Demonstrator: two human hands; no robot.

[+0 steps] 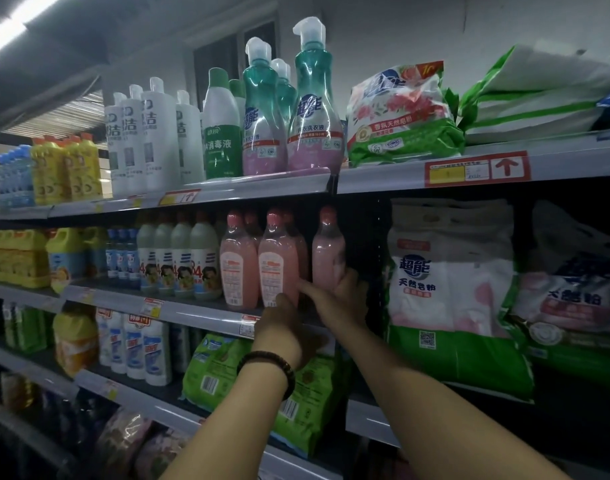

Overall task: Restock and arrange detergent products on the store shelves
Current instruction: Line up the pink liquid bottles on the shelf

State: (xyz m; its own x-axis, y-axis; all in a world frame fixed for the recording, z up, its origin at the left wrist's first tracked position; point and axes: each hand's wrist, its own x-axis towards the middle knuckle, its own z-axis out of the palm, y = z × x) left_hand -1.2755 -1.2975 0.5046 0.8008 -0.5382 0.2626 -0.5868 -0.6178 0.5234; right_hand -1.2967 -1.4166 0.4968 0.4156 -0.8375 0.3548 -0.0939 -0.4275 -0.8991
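On the second shelf (192, 310), the right hand (338, 299) curls its fingers round the base of a lone pink bottle (327, 251). The left hand (282, 327) reaches the pink row (258, 261) beside it, and I cannot tell how its fingers lie. The step looks like lining up, so the next move likely slides the bottle left, kept upright.

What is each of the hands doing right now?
Left hand: at middle pink bottle, grip cannot be told.
Right hand: holds rightmost pink bottle.

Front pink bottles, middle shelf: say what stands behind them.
Two more pink bottles stand behind the front pair; only their caps and shoulders show. Anything deeper is covered.
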